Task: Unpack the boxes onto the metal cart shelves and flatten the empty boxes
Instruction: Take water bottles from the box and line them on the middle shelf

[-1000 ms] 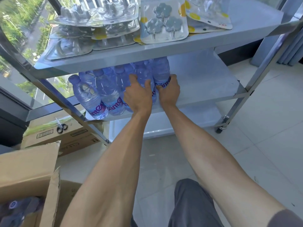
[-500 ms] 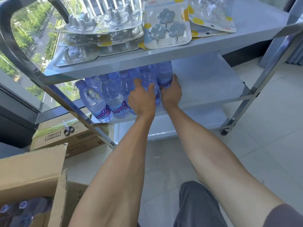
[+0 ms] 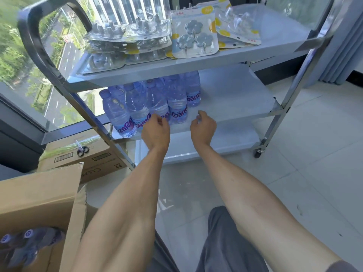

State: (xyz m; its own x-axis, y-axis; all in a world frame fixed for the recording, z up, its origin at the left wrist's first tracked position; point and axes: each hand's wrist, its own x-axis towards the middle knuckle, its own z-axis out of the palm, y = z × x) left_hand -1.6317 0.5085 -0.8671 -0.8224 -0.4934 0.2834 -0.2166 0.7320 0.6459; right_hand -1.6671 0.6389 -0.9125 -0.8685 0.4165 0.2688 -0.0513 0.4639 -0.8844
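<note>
Water bottles are stood in a tight cluster on the middle shelf of the metal cart, bunched toward the end of the cart with the handle. More bottles can be seen lying in the open cardboard box on the floor, on the handle side of the cart, so the unpacking looks only partly done and nothing is flattened yet.

Both hands are held just in front of the cart's middle shelf with nothing in them. The left hand is right beside the front bottles, fingers loosely curled; whether a label is actually touched can't be told. The right hand is a bit apart from the bottles, fingers relaxed and slightly bent.

Handling-wise: full bottles like these are probably fairly heavy for their size, and the thin plastic walls likely give a little when squeezed. The smooth plastic could be slippery, so a grab around the waist near the label or by the neck under the cap is probably the safest bet. Two or three at once can likely be managed by the necks. They're not fragile, but a knocked one could topple its neighbours on the cart shelf.

A second box with scissors on it sits under the handle end of the cart.
</note>
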